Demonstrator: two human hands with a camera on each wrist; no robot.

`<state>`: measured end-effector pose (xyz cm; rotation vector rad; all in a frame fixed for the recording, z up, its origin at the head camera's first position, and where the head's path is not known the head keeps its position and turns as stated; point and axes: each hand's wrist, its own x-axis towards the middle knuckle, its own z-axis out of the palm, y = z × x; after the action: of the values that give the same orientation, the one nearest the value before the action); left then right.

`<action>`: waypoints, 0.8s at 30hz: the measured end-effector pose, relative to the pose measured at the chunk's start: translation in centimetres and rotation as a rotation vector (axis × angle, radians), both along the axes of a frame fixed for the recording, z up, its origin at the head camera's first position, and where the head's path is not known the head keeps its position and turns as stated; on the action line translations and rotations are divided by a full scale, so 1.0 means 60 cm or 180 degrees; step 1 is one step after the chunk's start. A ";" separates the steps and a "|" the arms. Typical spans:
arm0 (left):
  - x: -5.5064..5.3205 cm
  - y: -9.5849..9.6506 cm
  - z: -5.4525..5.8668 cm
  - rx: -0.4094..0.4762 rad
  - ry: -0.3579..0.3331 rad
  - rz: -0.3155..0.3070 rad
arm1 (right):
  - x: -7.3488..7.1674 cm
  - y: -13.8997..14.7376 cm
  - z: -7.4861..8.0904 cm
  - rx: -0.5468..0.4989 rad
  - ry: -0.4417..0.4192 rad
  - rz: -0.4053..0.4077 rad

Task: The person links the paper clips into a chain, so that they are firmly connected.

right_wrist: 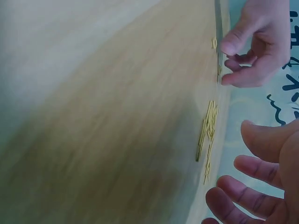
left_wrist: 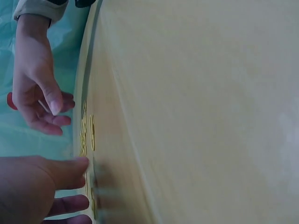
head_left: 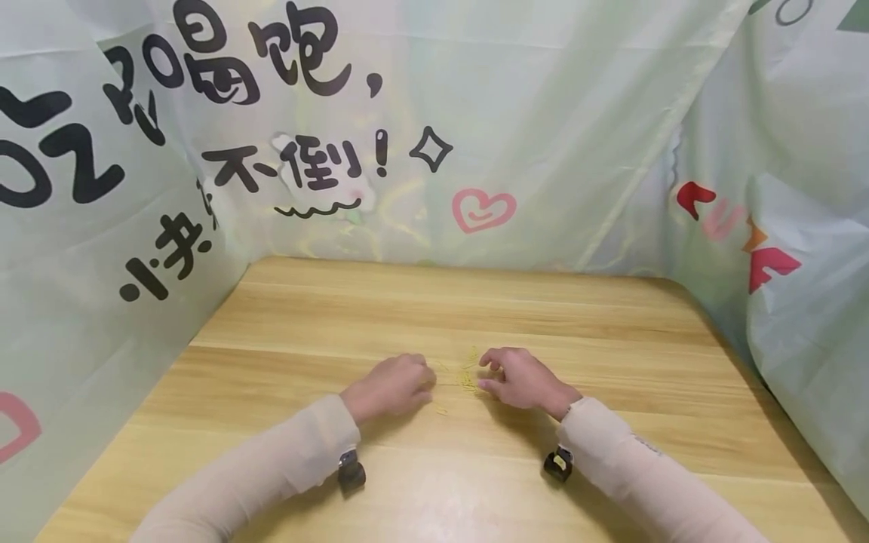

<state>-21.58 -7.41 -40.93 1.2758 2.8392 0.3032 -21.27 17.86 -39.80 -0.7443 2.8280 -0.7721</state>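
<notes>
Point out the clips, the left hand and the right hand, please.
Clips [right_wrist: 211, 119], right wrist view: the pile's middle.
Left hand [head_left: 396, 383], head view: its back.
Right hand [head_left: 526, 380], head view: its back.

Pale green walls [head_left: 557, 151], apparently cloth, bear black lettering [head_left: 234, 154] beyond a wood-grain table [head_left: 441, 302].

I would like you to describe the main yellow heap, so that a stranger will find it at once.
On the wooden table, look between the left grip and the right grip. The heap lies there, closer to the right one. Unlike the few loose clips around it, it has many yellow pieces crowded together.
</notes>
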 end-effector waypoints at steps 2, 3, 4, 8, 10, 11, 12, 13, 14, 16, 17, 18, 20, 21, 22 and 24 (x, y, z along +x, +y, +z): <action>0.002 0.004 0.004 0.0047 0.0004 -0.0045 | -0.002 -0.004 0.000 0.0029 0.0037 0.0038; 0.003 0.006 0.005 0.0046 0.0015 -0.0085 | -0.003 -0.005 -0.001 0.0047 0.0062 0.0064; 0.005 0.008 0.006 0.0046 0.0023 -0.0129 | -0.005 -0.007 -0.001 0.0059 0.0080 0.0084; 0.012 0.016 0.004 0.0022 -0.0032 -0.0287 | -0.008 -0.012 -0.002 0.0122 0.0133 0.0133; 0.016 0.020 0.002 0.0027 -0.0068 -0.0356 | -0.010 -0.014 -0.003 0.0151 0.0145 0.0137; 0.018 0.022 0.000 0.0028 -0.0071 -0.0392 | -0.010 -0.015 -0.004 0.0164 0.0149 0.0138; 0.019 0.024 -0.001 0.0029 -0.0059 -0.0432 | -0.010 -0.016 -0.004 0.0170 0.0144 0.0137; 0.020 0.026 -0.003 0.0026 -0.0039 -0.0472 | -0.010 -0.017 -0.004 0.0180 0.0142 0.0135; 0.021 0.028 -0.003 0.0013 -0.0012 -0.0509 | -0.011 -0.018 -0.005 0.0196 0.0140 0.0136; 0.024 0.031 -0.005 -0.0015 0.0026 -0.0553 | -0.010 -0.020 -0.006 0.0232 0.0150 0.0140; 0.025 0.032 -0.006 -0.0009 0.0006 -0.0530 | -0.010 -0.020 -0.006 0.0249 0.0139 0.0150; 0.026 0.033 -0.007 -0.0018 0.0005 -0.0508 | -0.010 -0.021 -0.007 0.0270 0.0136 0.0162; 0.028 0.033 -0.008 -0.0034 -0.0016 -0.0448 | -0.011 -0.023 -0.008 0.0308 0.0142 0.0201; 0.029 0.033 -0.009 -0.0036 -0.0013 -0.0437 | -0.011 -0.024 -0.009 0.0323 0.0152 0.0220; 0.029 0.032 -0.009 -0.0028 -0.0023 -0.0424 | -0.012 -0.025 -0.010 0.0350 0.0151 0.0235; 0.030 0.030 -0.010 -0.0014 0.0005 -0.0430 | -0.014 -0.028 -0.013 0.0385 0.0166 0.0248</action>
<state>-19.79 -5.61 -41.53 1.4585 2.7356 0.2926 -22.11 16.16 -40.56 -0.8617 2.8416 -0.5726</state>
